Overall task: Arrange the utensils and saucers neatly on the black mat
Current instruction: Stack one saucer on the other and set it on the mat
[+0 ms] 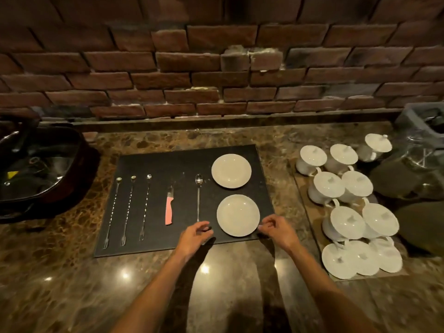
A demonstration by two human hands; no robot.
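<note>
A black mat [168, 164] lies on the marble counter. On its left lie three long twisted bar forks [131, 210] side by side, then a pink-handled knife [169, 210] and a long spoon [198, 198]. Two white saucers sit on the right, one at the back [231, 171] and one at the front [238, 215]. My left hand [195, 237] hovers just left of the front saucer, fingers curled and apart, holding nothing. My right hand [276, 230] is at the saucer's right rim, fingertips close to it; whether they touch is unclear.
Several white lidded cups [348, 186] and lids stand on a brown mat at the right. A dark tub with glassware [36, 164] sits at the left. A grey crate [425, 121] is at the back right. A brick wall backs the counter.
</note>
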